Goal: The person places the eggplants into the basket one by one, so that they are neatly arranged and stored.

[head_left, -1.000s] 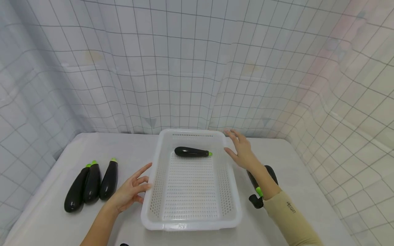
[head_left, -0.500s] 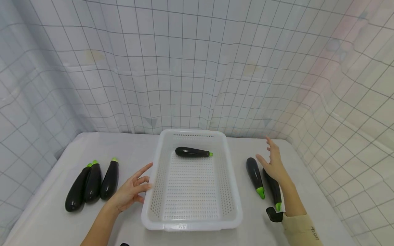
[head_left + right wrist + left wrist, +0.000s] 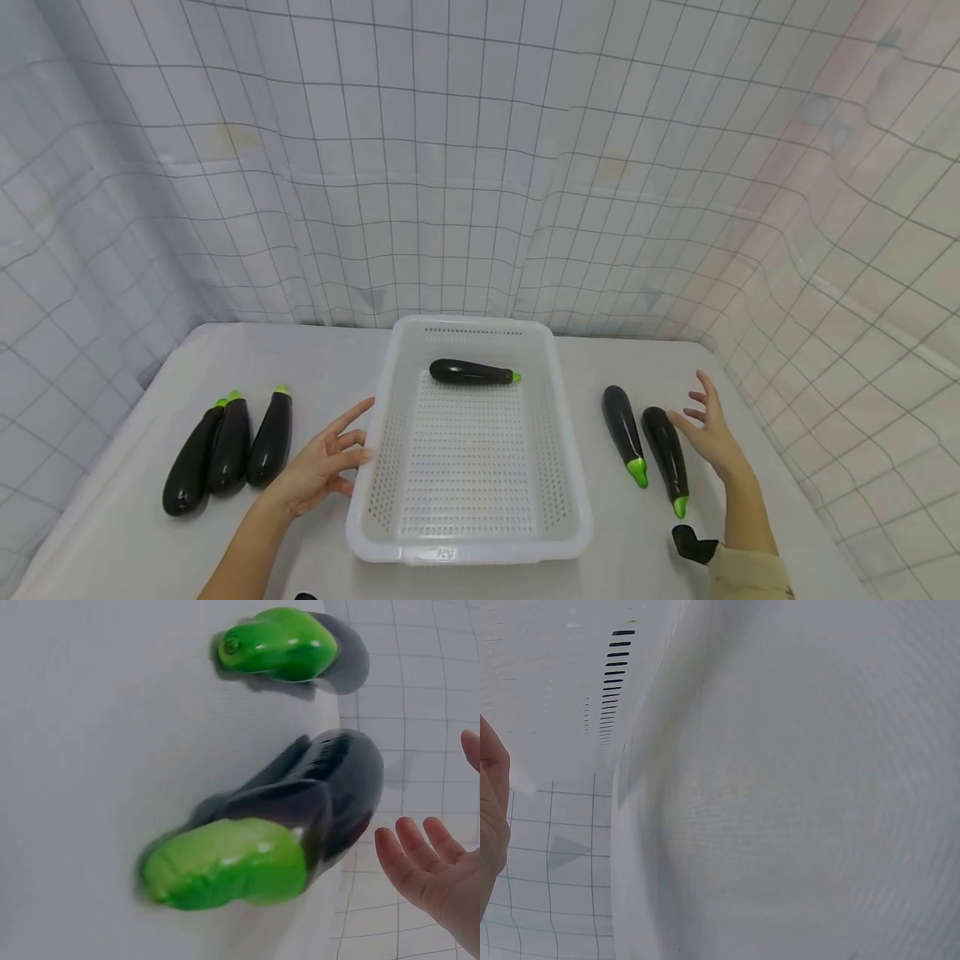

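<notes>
A white perforated basket (image 3: 468, 467) stands mid-table with one eggplant (image 3: 471, 372) lying across its far end. At its left wall my left hand (image 3: 318, 467) rests with fingers spread, touching or very near the rim; in the left wrist view only part of that hand (image 3: 491, 802) shows. My right hand (image 3: 712, 429) hovers just right of an eggplant (image 3: 666, 454), its fingers loosely spread and holding nothing. In the right wrist view that eggplant's green stem end (image 3: 232, 862) is close by, with the right hand (image 3: 442, 877) beside it.
Another eggplant (image 3: 621, 425) lies between the basket and the right-hand one. Three eggplants, the nearest to the basket being an eggplant (image 3: 270, 437), lie at the left. A gridded white curtain (image 3: 465, 167) encloses the table (image 3: 600, 575). A black wrist-camera piece (image 3: 693, 546) sits by the right wrist.
My right hand has moved from the basket's upper right rim rightward and then toward me, beside the outer right eggplant. The left hand and basket stay almost in place.
</notes>
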The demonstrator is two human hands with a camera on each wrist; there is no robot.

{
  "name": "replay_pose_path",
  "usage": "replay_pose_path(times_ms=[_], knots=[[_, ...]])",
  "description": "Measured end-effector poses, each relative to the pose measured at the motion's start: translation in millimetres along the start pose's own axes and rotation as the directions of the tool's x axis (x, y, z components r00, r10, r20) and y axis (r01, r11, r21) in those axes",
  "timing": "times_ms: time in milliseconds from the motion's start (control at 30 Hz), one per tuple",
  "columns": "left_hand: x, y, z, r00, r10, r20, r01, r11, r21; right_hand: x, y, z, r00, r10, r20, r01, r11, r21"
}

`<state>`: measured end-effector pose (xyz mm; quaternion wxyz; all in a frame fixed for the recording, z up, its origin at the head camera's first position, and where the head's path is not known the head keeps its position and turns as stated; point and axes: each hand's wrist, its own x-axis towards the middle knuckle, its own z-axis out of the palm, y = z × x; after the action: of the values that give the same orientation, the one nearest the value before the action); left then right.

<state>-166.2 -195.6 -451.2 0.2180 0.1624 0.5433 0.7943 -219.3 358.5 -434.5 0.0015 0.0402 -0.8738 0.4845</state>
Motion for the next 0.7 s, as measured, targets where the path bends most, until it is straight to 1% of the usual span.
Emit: replay_pose_path(times_ms=[167,300,533,700], knots=[[1.3,-0.4,0.2,1.0,-0.003,0.007,0.003,1.0,0.002,-3.9,13.1,-0.1,0.995,0.094,0.038,-0.094,0.995,0.02],[1.0,-0.6,0.0,1.0,0.0,0.01,0.0,1.0,-0.006,-5.7,20.1,1.5,0.986,0.148,0.074,-0.151,0.988,0.043],[-0.1,-0.3,-0.2,1.0,-0.004,0.0,0.004,1.0,-0.014,-6.3,26.9,3.4,0.973,0.194,0.122,-0.201,0.978,0.047],[-1.6,0.3,-0.1,1.0,0.012,0.006,-0.012,1.0,-0.017,-6.1,30.5,6.7,0.964,0.227,0.142,-0.234,0.972,0.036]])
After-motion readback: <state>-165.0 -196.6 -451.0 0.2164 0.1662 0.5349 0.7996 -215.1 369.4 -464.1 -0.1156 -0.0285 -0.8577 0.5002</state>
